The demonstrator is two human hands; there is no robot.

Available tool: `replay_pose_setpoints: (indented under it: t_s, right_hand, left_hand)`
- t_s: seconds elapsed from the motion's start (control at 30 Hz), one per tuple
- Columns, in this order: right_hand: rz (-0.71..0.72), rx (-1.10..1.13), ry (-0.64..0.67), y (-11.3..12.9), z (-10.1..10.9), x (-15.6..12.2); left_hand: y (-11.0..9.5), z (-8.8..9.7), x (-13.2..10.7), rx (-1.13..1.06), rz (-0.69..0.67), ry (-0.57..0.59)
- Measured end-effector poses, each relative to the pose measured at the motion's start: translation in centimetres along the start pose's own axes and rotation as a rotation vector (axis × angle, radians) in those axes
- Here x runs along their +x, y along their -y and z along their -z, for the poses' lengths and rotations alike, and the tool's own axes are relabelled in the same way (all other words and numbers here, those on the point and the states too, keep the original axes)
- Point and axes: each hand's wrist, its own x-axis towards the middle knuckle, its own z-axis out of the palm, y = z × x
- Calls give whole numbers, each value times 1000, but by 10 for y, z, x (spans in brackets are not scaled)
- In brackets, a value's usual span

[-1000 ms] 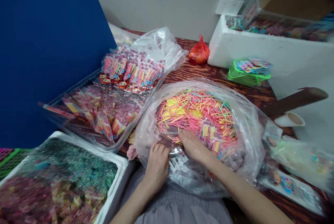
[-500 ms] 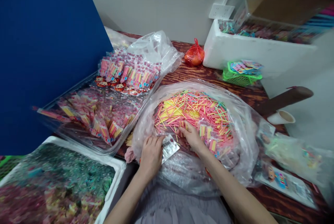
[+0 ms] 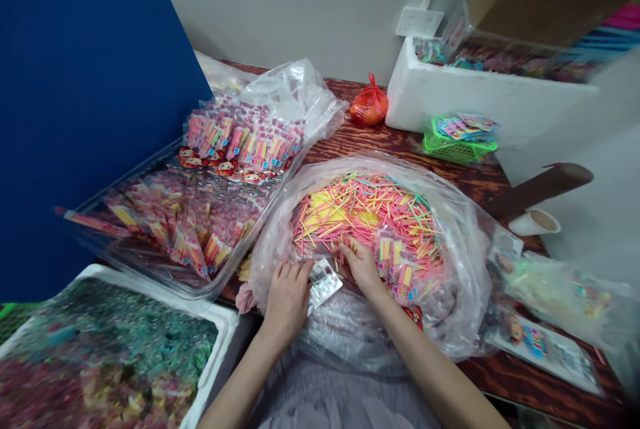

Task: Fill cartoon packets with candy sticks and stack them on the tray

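In the head view, my left hand [image 3: 287, 296] is closed on a small silvery printed packet [image 3: 325, 284], pressed under thumb and fingers at the near rim of a big clear plastic bag [image 3: 273, 242]. Heaped in that bag are thin pink, yellow and green sticks [image 3: 367, 209]. My right hand [image 3: 364, 269] is over the near edge of the heap, beside the packet, its fingers pinched around a few thin sticks; exactly how many is hidden. Right of it, several filled packets [image 3: 397, 262] of sticks lie on the heap.
A clear tray [image 3: 200, 292] of filled packets stands at left. Below it is a white foam box [image 3: 227, 326] of small wrapped pieces. Behind are a red bag [image 3: 370, 106], a green basket [image 3: 457, 149] and another foam box [image 3: 480, 99]. A paper cup [image 3: 535, 222] lies at right.
The whole view has shifted slightly left. My right hand has come down a little, nearer the packet. My left hand keeps hold of the packet in much the same place.
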Motion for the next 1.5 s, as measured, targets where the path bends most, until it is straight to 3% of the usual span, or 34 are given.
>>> replay_pose_setpoints:
  t_s: [0.1, 0.2, 0.33, 0.43, 0.53, 0.67, 0.77, 0.87, 0.97, 1.07, 1.3, 1.5]
  right_hand:
    - [103, -164, -49, 12, 1, 13]
    - [131, -118, -86, 22, 5, 16]
    - [44, 80, -20, 22, 10, -3]
    - [62, 114, 68, 9, 8, -23]
    - [147, 95, 71, -7, 2, -33]
    - [198, 139, 20, -19, -1, -35]
    - [201, 151, 31, -18, 0, -37]
    - [196, 158, 64, -13, 2, -38]
    - [191, 152, 66, -10, 3, -39]
    - [186, 136, 60, -9, 3, -38]
    - [231, 80, 55, -5, 6, -38]
    - [231, 61, 54, -10, 6, -37]
  left_hand:
    - [0, -2, -1, 4, 4, -12]
    - [-2, 1, -2, -26, 17, -40]
    - [-12, 16, -2, -145, 45, -102]
    - [-29, 26, 6, -244, 43, -155]
    - [-48, 22, 19, -293, -70, -120]
    - [-60, 6, 26, -256, -287, 34]
    - [-52, 4, 22, -244, -254, 20]
    - [-33, 8, 14, -198, -83, -87]
    - [-16, 9, 8, -32, 36, -81]
    - [-8, 3, 4, 54, 44, -40]
    - [-1, -8, 0, -141, 62, -197]
    - [4, -6, -2, -157, -8, -199]
